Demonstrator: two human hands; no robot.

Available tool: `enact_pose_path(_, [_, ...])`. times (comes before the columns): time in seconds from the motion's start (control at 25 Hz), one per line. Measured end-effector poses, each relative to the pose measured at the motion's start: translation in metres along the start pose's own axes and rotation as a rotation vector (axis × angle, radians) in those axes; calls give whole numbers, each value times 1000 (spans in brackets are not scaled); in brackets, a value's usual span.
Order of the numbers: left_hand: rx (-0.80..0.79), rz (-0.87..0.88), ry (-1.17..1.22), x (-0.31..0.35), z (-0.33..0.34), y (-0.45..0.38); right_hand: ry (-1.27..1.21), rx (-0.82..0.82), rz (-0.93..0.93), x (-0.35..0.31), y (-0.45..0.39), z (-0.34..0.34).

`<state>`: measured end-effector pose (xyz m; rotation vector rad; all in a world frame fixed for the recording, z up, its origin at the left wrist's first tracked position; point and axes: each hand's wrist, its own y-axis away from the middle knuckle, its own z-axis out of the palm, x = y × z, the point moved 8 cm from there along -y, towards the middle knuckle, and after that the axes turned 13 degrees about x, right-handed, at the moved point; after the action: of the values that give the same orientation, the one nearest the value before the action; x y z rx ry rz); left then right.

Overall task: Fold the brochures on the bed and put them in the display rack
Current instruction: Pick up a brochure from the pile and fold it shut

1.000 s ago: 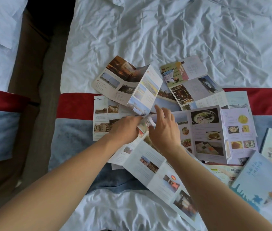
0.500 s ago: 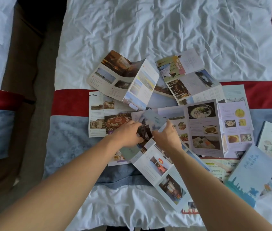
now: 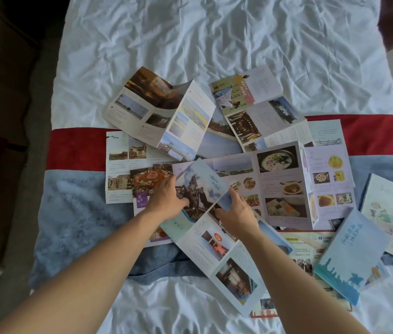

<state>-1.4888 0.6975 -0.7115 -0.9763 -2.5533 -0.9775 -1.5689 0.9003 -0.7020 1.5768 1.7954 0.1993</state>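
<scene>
Brochure (image 3: 198, 191) is pinched by left hand (image 3: 166, 201) & right hand (image 3: 236, 213); panel edges should be aligned before creasing.

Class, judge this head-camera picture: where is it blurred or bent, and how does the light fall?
Head view: soft even daylight, no hard shadows, no glare on the brochures; the wide lens bows the bed edges outward; the corners look soft, and the hands and brochure print are slightly smeared, small text unreadable.
</scene>
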Motion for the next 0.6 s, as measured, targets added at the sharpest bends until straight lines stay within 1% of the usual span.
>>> enact_pose_path(0.16, [-8,-120,-13,-6,-5,-9,-82,-18,2,-2,3,4])
enact_pose_path(0.24, [-52,-177,96,-4,-7,-8,-135,14,28,-5,5,0])
enact_pose_path(0.32, [-92,-240,243,-2,-13,-4,-154,98,64,-10,7,-13])
enact_pose_path(0.4, [-55,-295,386,-1,-27,-5,-189,161,88,-18,8,-26])
enact_pose_path(0.48, [-1,-342,515,-1,-44,-7,-314,165,137,-29,8,-31])
enact_pose_path(0.6, [-1,-360,620,3,-55,-6,-629,108,256,-47,11,-27])
